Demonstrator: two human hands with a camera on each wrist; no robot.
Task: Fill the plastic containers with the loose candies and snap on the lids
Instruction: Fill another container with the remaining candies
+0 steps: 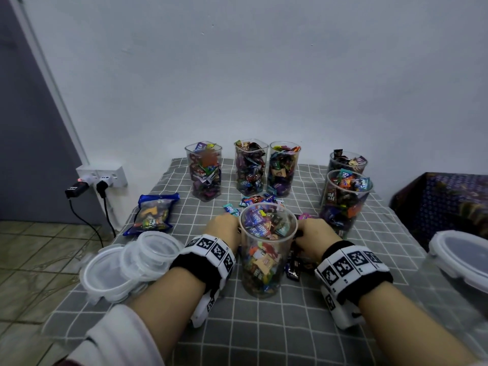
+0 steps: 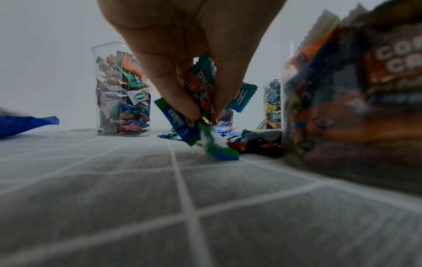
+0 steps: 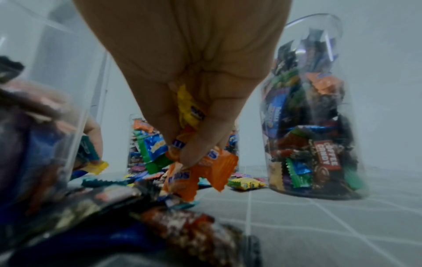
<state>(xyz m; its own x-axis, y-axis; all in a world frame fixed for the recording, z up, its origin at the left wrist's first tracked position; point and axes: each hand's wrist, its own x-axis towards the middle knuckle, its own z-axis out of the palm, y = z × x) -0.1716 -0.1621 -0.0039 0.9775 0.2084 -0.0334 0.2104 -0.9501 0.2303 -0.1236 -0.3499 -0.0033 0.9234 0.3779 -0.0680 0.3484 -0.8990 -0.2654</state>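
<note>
A clear round container [image 1: 266, 249], nearly full of wrapped candies, stands on the grey checked cloth between my two hands. My left hand [image 1: 223, 228] is just left of its rim; in the left wrist view my left hand [image 2: 203, 112] pinches a bunch of blue, teal and green candies [image 2: 200, 86] just above the cloth. My right hand [image 1: 314, 236] is to the container's right, and in the right wrist view my right hand [image 3: 194, 148] grips orange and yellow candies [image 3: 205, 171]. Loose candies [image 1: 258, 200] lie behind the container and more loose candies [image 1: 294, 269] lie by its right side.
Several other filled open containers stand behind: one at the left [image 1: 204, 171], two in the middle [image 1: 250, 167], two at the right [image 1: 343, 202]. Stacked clear lids [image 1: 126, 265] lie at the left, a candy bag [image 1: 153, 215] behind them, another lid [image 1: 462, 257] at the right edge.
</note>
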